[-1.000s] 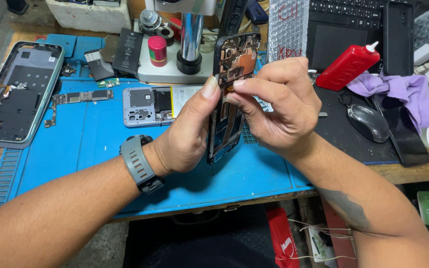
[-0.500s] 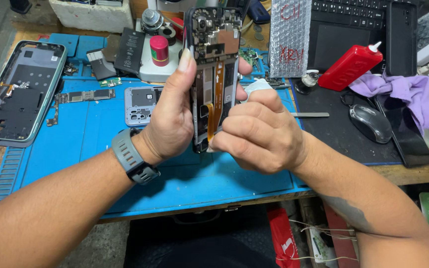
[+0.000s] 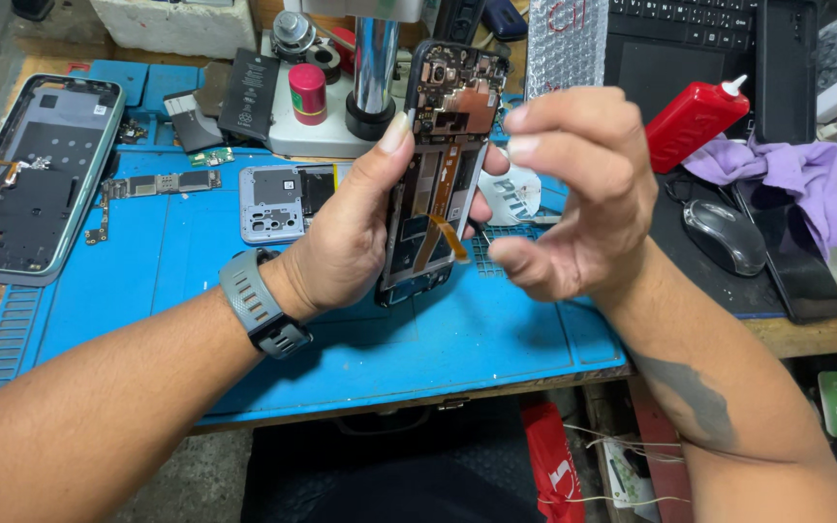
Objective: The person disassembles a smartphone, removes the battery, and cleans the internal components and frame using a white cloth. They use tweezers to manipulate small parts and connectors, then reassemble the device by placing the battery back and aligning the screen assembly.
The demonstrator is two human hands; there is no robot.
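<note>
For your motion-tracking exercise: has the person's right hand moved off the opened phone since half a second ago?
Yes. The right hand has let go of the opened phone and shifted right, toward the red bottle; the left hand holds the phone alone.

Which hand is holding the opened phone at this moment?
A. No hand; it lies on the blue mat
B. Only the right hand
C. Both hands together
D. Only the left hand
D: the left hand grips the opened phone upright above the blue mat, while the right hand is beside it, apart from its frame, with the fingers curled and holding nothing that shows.
</note>
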